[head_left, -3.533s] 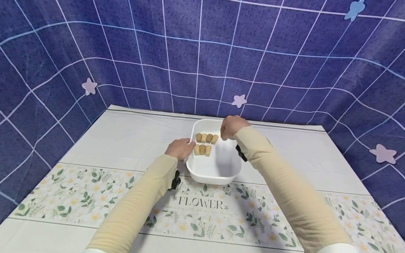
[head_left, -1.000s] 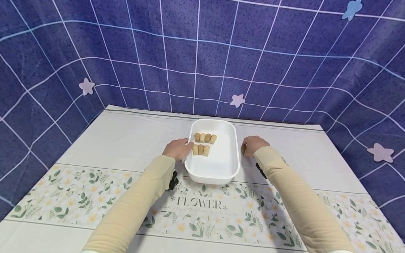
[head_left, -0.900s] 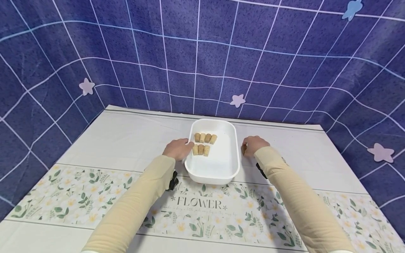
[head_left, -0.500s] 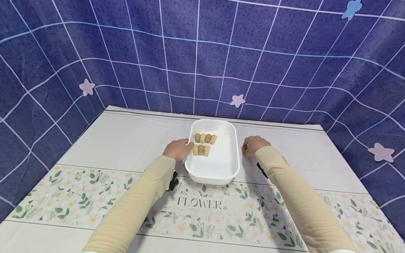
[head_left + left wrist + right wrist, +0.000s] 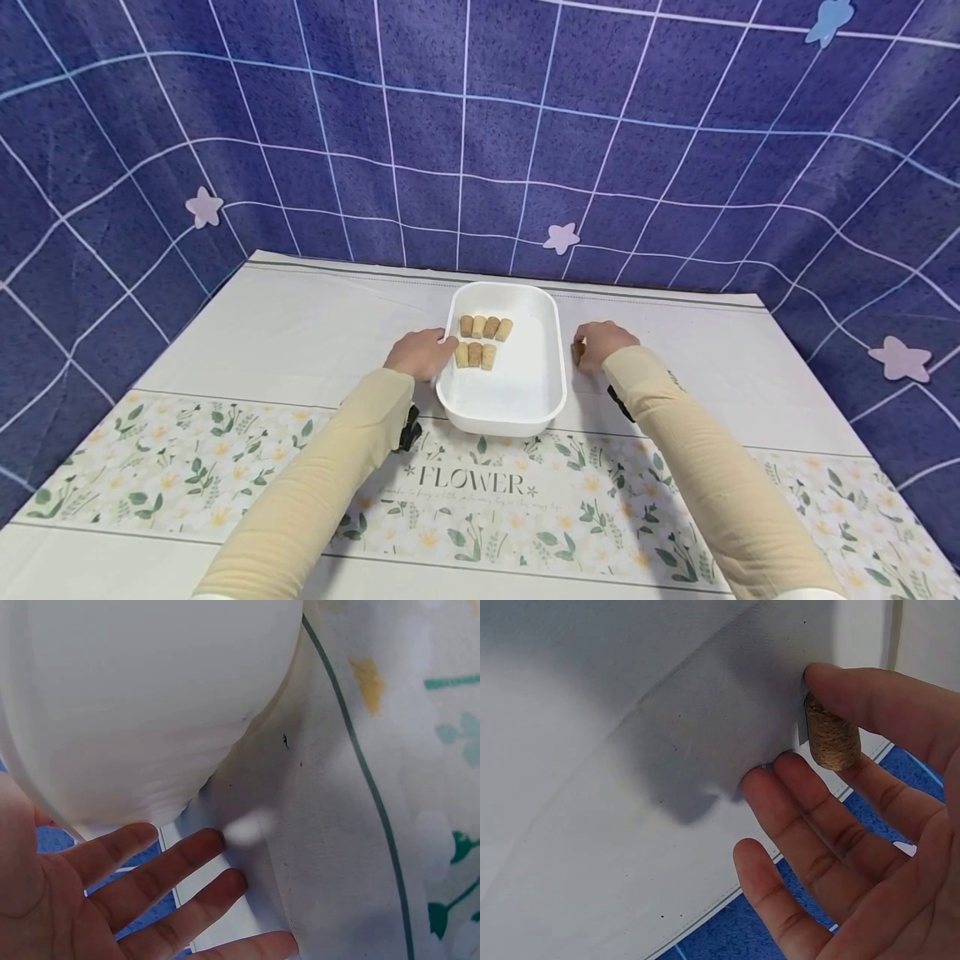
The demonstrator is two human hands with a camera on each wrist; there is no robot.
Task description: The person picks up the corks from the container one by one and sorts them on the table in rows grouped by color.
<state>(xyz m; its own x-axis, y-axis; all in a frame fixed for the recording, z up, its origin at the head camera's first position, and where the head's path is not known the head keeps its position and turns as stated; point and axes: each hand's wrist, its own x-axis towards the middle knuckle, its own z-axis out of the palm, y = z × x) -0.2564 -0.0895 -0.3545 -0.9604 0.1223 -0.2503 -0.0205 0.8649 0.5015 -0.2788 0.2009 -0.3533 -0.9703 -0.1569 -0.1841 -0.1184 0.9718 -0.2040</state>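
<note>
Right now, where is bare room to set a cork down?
Inside the white tray, the floor is bare along the right wall and between the seven corks and the near wall. The tablecloth is bare left of the left hand. Crowded: the tray's far-left part, where they lie, and just right of the tray, where the right hand pinches another cork.

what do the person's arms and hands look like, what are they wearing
Both arms wear plain cream-beige sleeves, lightly wrinkled and reaching the wrists, with white fabric showing at the bottom edge of the head view. A small black piece shows at each wrist. The left hand and right hand are without gloves, and no rings or cables are visible.
</note>
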